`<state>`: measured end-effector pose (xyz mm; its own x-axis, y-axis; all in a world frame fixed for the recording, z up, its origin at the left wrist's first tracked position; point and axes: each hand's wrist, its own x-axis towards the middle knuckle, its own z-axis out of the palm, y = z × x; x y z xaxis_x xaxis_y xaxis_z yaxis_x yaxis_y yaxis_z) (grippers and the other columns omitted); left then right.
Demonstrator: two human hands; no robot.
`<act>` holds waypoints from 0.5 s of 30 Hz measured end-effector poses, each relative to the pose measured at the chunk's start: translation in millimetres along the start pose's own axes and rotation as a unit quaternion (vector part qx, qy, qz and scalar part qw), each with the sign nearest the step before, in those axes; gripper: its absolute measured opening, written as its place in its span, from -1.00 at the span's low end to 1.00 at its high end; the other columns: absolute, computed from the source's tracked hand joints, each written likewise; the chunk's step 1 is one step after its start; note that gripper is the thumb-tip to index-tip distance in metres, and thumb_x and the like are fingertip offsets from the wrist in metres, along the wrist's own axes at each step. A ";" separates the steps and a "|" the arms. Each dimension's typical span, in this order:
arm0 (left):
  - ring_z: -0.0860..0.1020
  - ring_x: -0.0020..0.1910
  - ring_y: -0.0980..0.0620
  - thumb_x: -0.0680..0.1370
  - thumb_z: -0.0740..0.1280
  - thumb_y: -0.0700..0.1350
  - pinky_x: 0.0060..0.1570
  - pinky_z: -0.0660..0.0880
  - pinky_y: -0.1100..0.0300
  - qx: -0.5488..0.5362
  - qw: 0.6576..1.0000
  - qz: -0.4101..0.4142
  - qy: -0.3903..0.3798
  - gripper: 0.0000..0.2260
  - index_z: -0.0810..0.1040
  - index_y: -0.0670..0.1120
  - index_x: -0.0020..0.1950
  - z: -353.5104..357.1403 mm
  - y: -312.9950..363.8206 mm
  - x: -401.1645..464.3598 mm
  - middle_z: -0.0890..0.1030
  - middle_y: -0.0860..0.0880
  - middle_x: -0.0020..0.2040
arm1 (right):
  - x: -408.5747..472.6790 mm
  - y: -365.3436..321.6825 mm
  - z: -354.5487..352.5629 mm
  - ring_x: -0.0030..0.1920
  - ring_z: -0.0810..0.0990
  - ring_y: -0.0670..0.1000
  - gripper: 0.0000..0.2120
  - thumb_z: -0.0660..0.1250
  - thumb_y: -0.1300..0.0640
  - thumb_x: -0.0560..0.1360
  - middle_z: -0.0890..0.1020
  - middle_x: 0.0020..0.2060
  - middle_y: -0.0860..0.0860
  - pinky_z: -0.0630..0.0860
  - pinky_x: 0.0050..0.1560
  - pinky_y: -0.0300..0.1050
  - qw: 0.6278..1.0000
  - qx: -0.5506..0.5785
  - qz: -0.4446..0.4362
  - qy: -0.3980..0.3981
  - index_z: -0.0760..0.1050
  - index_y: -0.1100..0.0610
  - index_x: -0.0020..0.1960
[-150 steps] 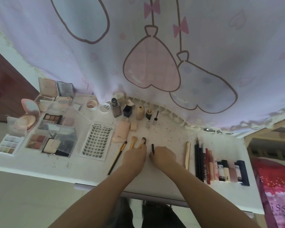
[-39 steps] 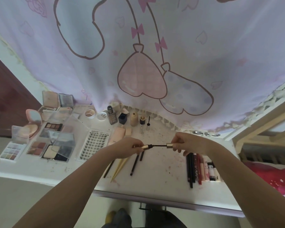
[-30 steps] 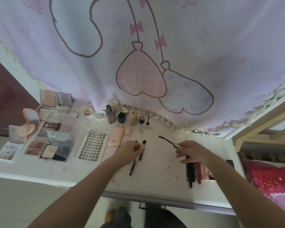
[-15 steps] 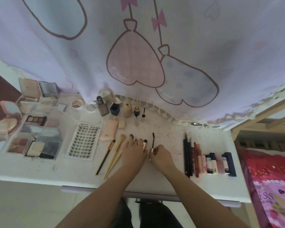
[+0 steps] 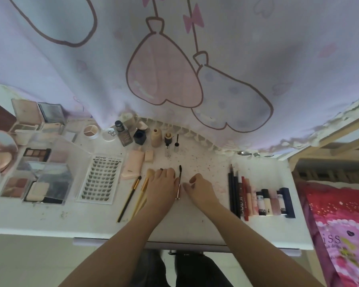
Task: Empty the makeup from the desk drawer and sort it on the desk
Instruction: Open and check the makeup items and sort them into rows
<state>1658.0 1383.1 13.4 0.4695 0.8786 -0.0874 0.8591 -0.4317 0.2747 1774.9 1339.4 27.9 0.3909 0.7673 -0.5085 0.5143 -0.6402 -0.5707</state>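
A black mascara wand (image 5: 179, 179) lies on the white desk (image 5: 50, 216), pointing away from me, between my two hands. My left hand (image 5: 161, 186) rests flat, palm down, on the heads of the gold-handled brushes (image 5: 141, 190), its edge against the wand. My right hand (image 5: 199, 188) sits just right of the wand with loosely bent fingers and nothing in it. A black-handled brush (image 5: 130, 196) lies left of the gold ones.
Eyeshadow palettes and compacts (image 5: 37, 183) fill the left side, with a lash tray (image 5: 100, 179) beside them. Small bottles (image 5: 140, 136) line the back under the curtain (image 5: 174, 59). Pencils (image 5: 233, 189) and lipsticks (image 5: 273, 201) lie in a row at the right.
The wand, pulled from its tube in the air a second ago, now lies on the desk. My right hand has let it go and both hands rest beside it.
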 end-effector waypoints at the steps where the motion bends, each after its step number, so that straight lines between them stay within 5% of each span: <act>1: 0.50 0.04 -0.12 0.62 0.15 -0.03 0.07 0.35 0.05 0.001 1.000 0.013 -0.005 -0.79 0.46 -0.14 0.07 -3.5 7.9 2.1 0.56 -0.08 -0.01 | 3.3 4.7 -15.0 -0.07 0.52 0.01 -0.75 0.25 0.04 0.56 0.57 -0.03 0.07 0.44 -0.09 -0.15 1.000 -0.009 0.001 0.012 0.43 0.19 0.13; 7: 0.45 0.08 -0.06 0.63 0.07 -0.02 0.03 0.34 0.10 -0.052 0.990 0.114 -0.071 -0.77 0.44 -0.10 0.12 13.2 95.1 11.4 0.53 -0.06 0.08 | 34.2 51.4 -101.7 0.05 0.56 0.07 -0.77 0.12 0.14 0.59 0.61 0.04 0.07 0.43 0.06 -0.15 0.984 -0.177 0.022 0.020 0.53 0.20 0.02; 15: 0.43 0.15 -0.07 0.62 0.07 0.06 0.13 0.34 0.09 -0.003 0.990 0.035 -0.140 -0.69 0.39 -0.10 0.22 48.4 144.0 18.9 0.49 -0.08 0.16 | 44.8 74.8 -108.2 -0.04 0.57 0.08 -0.79 0.15 0.09 0.57 0.61 -0.10 0.07 0.51 0.00 -0.08 0.980 -0.197 0.022 0.006 0.53 0.14 -0.05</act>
<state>1800.4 1327.6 5.0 0.5658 0.7556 -0.3301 0.8222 -0.4872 0.2942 1913.4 1330.1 32.2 0.4267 0.7412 -0.5183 0.7503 -0.6101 -0.2547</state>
